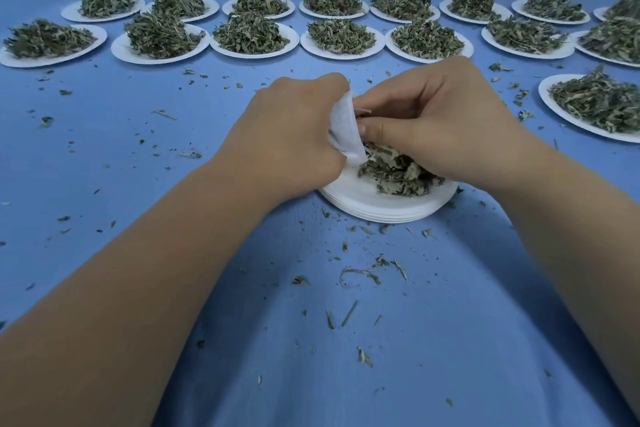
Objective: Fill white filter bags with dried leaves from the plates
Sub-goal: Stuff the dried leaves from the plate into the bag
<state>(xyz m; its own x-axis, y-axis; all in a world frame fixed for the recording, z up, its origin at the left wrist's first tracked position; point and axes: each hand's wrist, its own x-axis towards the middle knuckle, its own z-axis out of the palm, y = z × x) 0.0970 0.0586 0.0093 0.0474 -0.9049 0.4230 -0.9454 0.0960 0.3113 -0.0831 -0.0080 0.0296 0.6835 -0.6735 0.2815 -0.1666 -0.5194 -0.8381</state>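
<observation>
Head view: filter bag [344, 128] is held right over the near plate stack [374, 206], probably so strays drop back on it rather than on the tabletop [138, 149]. Left grip [294, 128] is curled around the bag, with its mouth facing right. Right grip [436, 125] is closed, thumb against fingers, pinching dried leaves [394, 170] at that mouth. Full plates [341, 45] wait in far rows.

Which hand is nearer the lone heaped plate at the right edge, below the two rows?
Right. The right hand, pinching dried leaves over the near plate stack, is left of the lone plate; the left hand, gripping the white filter bag, is farther left.
</observation>
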